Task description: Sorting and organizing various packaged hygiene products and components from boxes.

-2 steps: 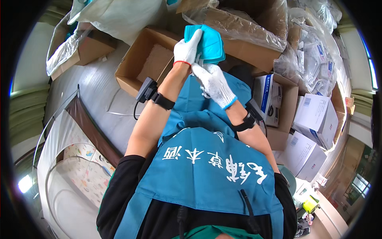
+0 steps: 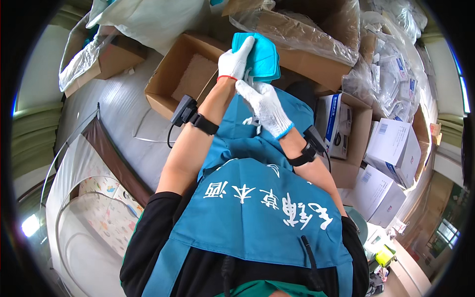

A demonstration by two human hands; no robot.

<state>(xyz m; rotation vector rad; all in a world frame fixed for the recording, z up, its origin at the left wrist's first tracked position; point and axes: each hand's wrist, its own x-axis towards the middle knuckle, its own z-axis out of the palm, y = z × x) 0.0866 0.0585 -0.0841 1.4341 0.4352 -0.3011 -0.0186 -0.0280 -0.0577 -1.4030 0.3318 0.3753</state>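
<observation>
A small stack of teal folded face masks (image 2: 264, 62) is up at the top middle, in front of my body. My left hand (image 2: 233, 63), in a white knit glove with a red cuff, grips the stack at its left side, thumb across the top. Close below the masks is my right hand (image 2: 266, 105), gloved in white with a blue cuff, its fingers curled together. White strands, which look like the masks' ear loops (image 2: 250, 78), show between the two hands, and more white strands hang under the right palm. What the right fingers pinch is mostly hidden.
An open cardboard box (image 2: 185, 74) stands left of my hands; a larger plastic-lined carton (image 2: 307, 54) is beyond. On the right are an open box with packages (image 2: 356, 123), a clear bag of small packets (image 2: 391, 74) and white boxes (image 2: 391, 148). A white mesh tent (image 2: 94, 237) stands lower left.
My right hand has shifted slightly down, and the white strands below its palm show more. The left hand keeps its grip on the masks; the whole view has moved a little.
</observation>
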